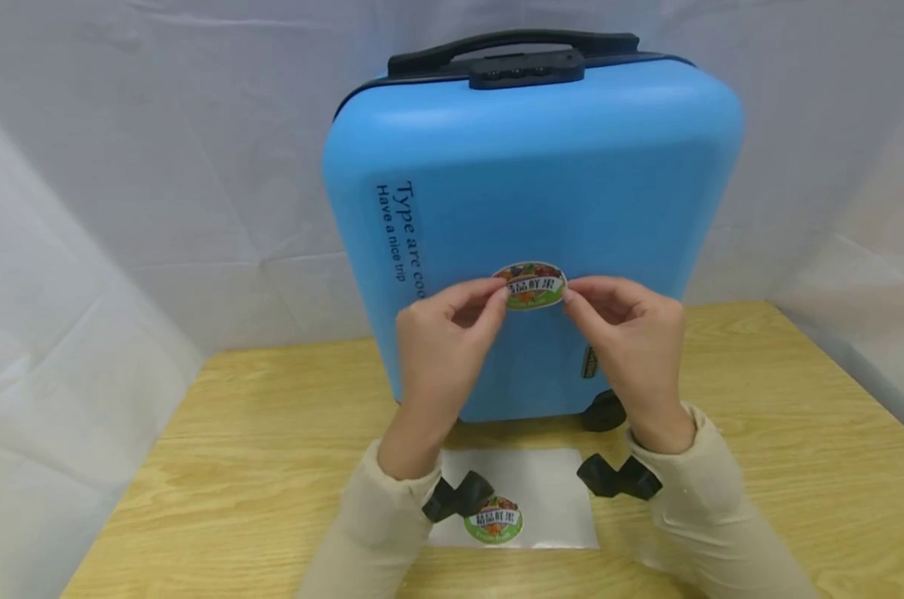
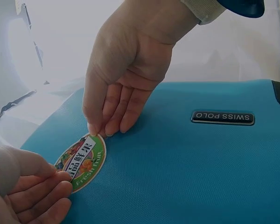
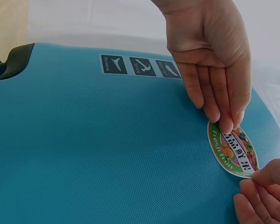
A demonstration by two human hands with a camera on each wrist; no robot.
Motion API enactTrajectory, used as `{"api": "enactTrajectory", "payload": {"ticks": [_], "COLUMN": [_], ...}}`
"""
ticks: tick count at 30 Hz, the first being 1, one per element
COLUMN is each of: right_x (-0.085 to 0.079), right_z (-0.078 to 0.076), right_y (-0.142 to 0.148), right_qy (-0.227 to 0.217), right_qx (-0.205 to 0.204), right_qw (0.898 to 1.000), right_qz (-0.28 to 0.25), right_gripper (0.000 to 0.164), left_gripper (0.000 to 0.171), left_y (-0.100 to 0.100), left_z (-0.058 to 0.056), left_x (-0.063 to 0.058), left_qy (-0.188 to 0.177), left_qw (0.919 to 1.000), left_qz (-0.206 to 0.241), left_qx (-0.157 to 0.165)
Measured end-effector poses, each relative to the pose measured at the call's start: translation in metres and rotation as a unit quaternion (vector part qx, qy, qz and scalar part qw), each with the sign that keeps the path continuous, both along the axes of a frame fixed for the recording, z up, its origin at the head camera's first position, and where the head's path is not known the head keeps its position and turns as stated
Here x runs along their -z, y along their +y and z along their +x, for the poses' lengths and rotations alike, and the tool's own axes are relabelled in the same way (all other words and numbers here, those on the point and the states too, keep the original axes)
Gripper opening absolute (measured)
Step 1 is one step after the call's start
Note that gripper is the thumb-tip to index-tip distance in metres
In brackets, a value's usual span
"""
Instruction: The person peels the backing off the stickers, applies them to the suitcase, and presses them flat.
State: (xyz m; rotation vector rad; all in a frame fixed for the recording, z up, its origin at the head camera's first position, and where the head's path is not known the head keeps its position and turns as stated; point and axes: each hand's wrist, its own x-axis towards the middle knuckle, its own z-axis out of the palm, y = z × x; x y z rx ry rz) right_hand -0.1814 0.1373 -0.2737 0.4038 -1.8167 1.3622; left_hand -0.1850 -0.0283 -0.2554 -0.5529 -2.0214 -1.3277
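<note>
My left hand (image 1: 444, 341) pinches one end of the oval Fresh Fruit sticker (image 1: 534, 285) between thumb and forefinger, and my right hand (image 1: 639, 353) has the other end in a matching pinch. So here it is, strung between my fingertips: long axis running side to side, near enough level, one tip to each hand, neither hand clearly nearer. My left fingertips cover rather more of their end; the right ones just catch the rim.

Beyond it, straight ahead, stands the blue hard-shell suitcase (image 1: 541, 200), and the sticker faces me right in front of its broad panel, below mid-height, to the right of the black lettering (image 1: 402, 237). Very close to the shell, this; whether its back is touching, I can't tell. That gap, and how level the oval sits, looks to me like what matters.

And the look of it: thin white border, colourful fruit across the top, a white banner with dark Chinese characters through the middle, green below with "Fresh Fruit" in pale letters. It seems flat in my grip, no crease that I can make out.
</note>
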Motion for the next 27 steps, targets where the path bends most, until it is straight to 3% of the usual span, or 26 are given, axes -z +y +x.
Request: {"api": "enactTrajectory", "payload": {"ticks": [27], "right_x": [0.001], "right_z": [-0.001], "right_y": [0.001], "right_qy": [-0.003], "right_qx": [-0.003], "right_qw": [1.000], "right_qz": [0.002], "right_gripper": [0.010], "left_gripper": [0.017], "left_y": [0.016], "left_z": [-0.002], "left_x": [-0.009], "left_qy": [0.005], "left_qw": [0.9989], "left_qz": [-0.022], "left_qx": [0.041]}}
